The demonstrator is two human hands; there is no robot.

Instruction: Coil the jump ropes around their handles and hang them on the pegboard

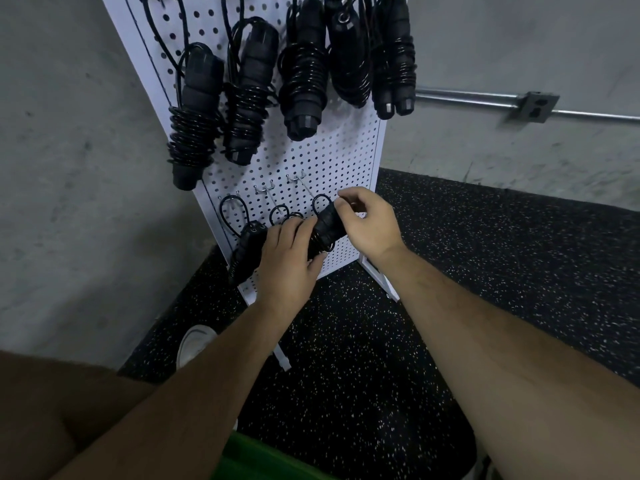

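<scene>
A white pegboard (332, 157) stands on the floor against a concrete wall. Several black jump ropes (304, 74), coiled round their handles, hang along its upper row. Both hands hold one more coiled black jump rope (327, 225) in front of the lower row of hooks. My left hand (287, 258) grips its lower end from below. My right hand (367, 220) pinches its upper end, where a rope loop (320, 202) sits near a metal hook (298, 180). Another coiled rope (246, 251) hangs at the lower left, partly hidden by my left hand.
Black speckled rubber flooring (485, 271) runs to the right of the board. A metal conduit with an outlet box (535, 105) crosses the right wall. My white shoe (194, 344) rests by the board's foot (282, 358). Something green (263, 459) lies at the bottom edge.
</scene>
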